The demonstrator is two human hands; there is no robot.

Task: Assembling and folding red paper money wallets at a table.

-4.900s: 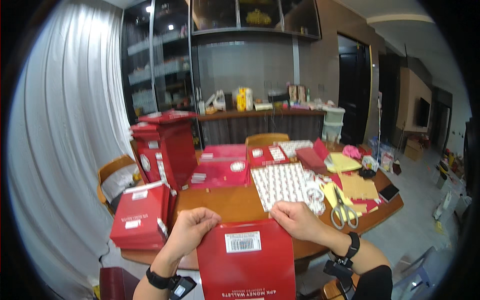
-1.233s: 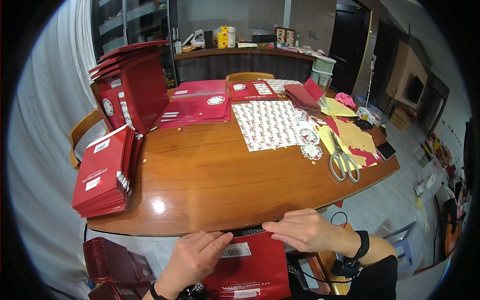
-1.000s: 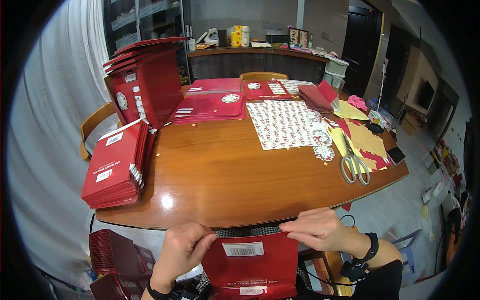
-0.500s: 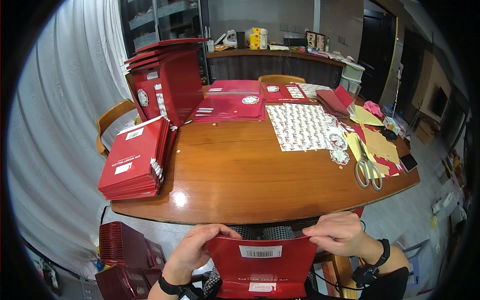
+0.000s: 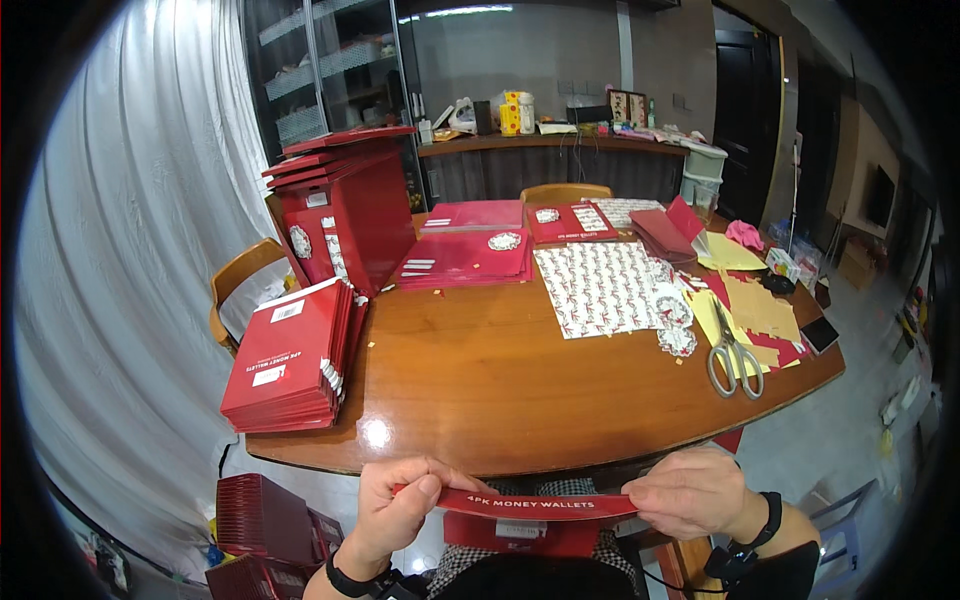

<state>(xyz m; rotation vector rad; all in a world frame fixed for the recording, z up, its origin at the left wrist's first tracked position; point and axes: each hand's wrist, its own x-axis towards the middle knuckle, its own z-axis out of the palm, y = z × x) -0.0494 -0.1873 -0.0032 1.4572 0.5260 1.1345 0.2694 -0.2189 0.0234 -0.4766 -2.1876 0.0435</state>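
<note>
The left hand (image 5: 400,505) pinches one end of a flat red packet (image 5: 535,505) and the right hand (image 5: 690,492) grips the other end, holding it edge-on between them. Just beyond both hands runs the wooden bench (image 5: 500,390); a stack of red packets (image 5: 290,355) lies beyond the left hand, scissors (image 5: 733,352) beyond the right.

a rounded wooden table (image 5: 480,385) carries everything. at its left edge lies a stack of red packets (image 5: 290,358); toward the far left corner stands a taller pile of red boxes (image 5: 350,215). flat red packs (image 5: 468,255) rest near the far edge, a patterned sheet (image 5: 600,288) beside them. scissors (image 5: 732,352) lie on yellow and red papers (image 5: 755,310) by the right edge, a dark phone (image 5: 820,335) just beyond.
</note>
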